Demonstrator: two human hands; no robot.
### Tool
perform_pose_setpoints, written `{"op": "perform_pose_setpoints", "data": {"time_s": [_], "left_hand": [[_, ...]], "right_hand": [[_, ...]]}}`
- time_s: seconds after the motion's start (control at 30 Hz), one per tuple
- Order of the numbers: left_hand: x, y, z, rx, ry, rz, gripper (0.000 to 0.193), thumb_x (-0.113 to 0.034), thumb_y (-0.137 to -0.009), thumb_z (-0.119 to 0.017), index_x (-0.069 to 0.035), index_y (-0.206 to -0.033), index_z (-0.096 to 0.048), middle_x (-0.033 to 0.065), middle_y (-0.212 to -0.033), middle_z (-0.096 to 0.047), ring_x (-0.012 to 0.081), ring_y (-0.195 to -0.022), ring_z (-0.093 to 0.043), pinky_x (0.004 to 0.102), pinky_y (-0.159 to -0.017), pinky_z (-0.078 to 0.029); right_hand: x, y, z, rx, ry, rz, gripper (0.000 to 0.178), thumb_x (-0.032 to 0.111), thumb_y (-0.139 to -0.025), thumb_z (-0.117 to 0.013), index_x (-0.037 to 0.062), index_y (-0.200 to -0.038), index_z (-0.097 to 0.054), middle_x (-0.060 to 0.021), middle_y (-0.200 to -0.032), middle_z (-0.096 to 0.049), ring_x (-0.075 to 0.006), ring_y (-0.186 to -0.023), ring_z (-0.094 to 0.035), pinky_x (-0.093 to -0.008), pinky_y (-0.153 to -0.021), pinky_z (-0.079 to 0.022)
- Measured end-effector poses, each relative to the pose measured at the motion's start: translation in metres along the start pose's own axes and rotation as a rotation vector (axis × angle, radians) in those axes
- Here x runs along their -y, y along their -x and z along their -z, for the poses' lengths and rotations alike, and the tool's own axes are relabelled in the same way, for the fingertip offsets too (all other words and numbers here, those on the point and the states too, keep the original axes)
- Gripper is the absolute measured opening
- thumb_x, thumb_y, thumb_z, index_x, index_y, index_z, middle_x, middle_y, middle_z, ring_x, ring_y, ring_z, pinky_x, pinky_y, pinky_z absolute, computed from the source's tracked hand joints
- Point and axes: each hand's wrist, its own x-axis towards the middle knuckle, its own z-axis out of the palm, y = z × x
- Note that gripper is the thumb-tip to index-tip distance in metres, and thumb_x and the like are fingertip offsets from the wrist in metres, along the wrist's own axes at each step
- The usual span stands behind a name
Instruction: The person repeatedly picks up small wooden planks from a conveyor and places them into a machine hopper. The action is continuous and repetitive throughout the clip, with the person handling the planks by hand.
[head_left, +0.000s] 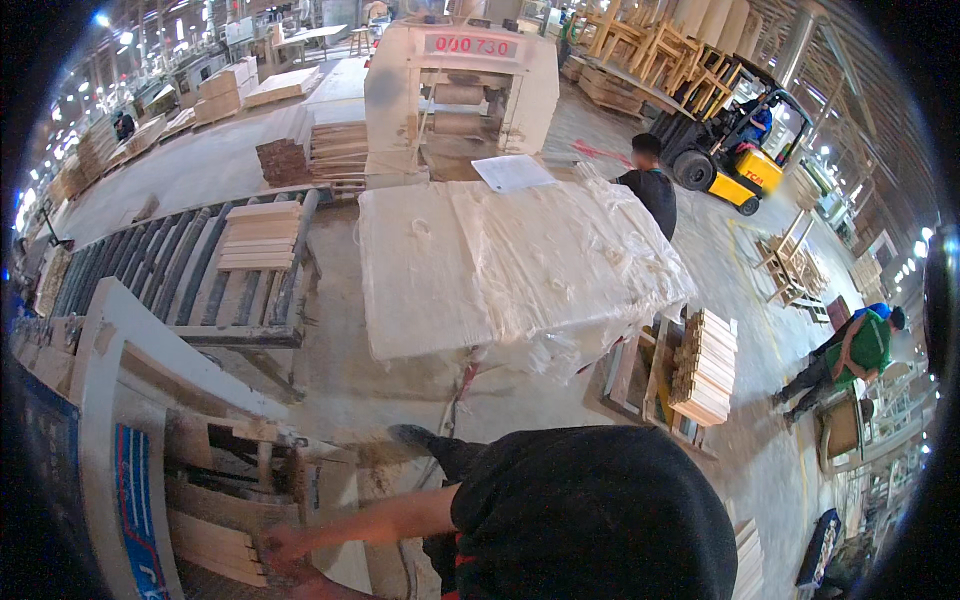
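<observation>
While the two bare hands are close together at the lower left, the right hand point(288, 543) is at the near ends of some light wooden boards point(215, 545), its forearm reaching across from a black sleeve point(590, 510). The left hand point(297, 577) is just below it, near the same ends, and it is partly cut by the lower edge. Both hands are blurred, so I cannot tell how far the fingers are open, nor whether they have hold of a board. These boards lie flat, side by side, inside a machine with a pale frame point(98, 335) and a blue panel point(138, 490).

Beyond this machine, a roller conveyor point(140, 262) carries a small stack of wooden strips point(260, 237). To the right of the conveyor is a large block under clear plastic film point(520, 260), with a white paper sheet point(512, 172) on its far edge. On its right side, a stack of cut wood point(705, 365) rests on a pallet. Farther away, a co-worker in black point(652, 195) is near a yellow forklift point(735, 185).
</observation>
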Motion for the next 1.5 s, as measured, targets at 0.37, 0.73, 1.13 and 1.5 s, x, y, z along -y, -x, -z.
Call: {"op": "perform_pose_setpoints", "data": {"time_s": [0.37,0.73,1.13,1.5], "left_hand": [[-0.015,0.000,0.034,0.282,-0.486,-0.262,0.037,-0.019,-0.085,-0.059,-0.001,-0.117,-0.056,0.0148,-0.112,-0.061,0.0258,-0.102,-0.058,0.0394,-0.088,-0.048],[0.074,0.041,-0.057,0.085,-0.232,0.403,0.019,-0.027,-0.087,-0.053,-0.008,-0.087,-0.057,0.0047,-0.079,-0.057,0.0221,-0.074,-0.055,0.0361,-0.070,-0.048],[0.192,0.007,-0.181,0.105,-0.755,0.736,0.039,-0.033,-0.092,-0.048,-0.007,-0.120,-0.047,0.0095,-0.101,-0.057,0.0252,-0.087,-0.057,0.0372,-0.076,-0.049],[0.206,-0.049,-0.245,0.082,-1.443,0.470,0.041,-0.032,-0.091,-0.051,-0.006,-0.123,-0.048,0.0107,-0.106,-0.061,0.0179,-0.087,-0.061,0.0305,-0.075,-0.048]], "right_hand": [[-0.214,0.234,0.220,0.077,0.576,0.062,0.033,0.030,-0.078,-0.061,0.0082,-0.102,-0.063,-0.0172,-0.097,-0.060,-0.0356,-0.096,-0.054,-0.0460,-0.080,-0.044],[-0.104,0.339,0.317,-0.581,0.374,-0.573,0.047,0.031,-0.072,-0.064,0.0028,-0.109,-0.060,-0.0174,-0.082,-0.066,-0.0319,-0.079,-0.064,-0.0432,-0.076,-0.050],[-0.122,0.093,0.521,-0.617,0.202,-0.301,0.034,0.018,-0.079,-0.064,0.0021,-0.108,-0.059,-0.0078,-0.081,-0.066,-0.0171,-0.072,-0.062,-0.0302,-0.067,-0.050],[-0.218,-0.182,0.832,-0.740,0.959,-0.336,0.060,0.048,-0.075,-0.067,0.0080,-0.117,-0.054,-0.0211,-0.112,-0.055,-0.0393,-0.103,-0.052,-0.0486,-0.086,-0.044]]}}
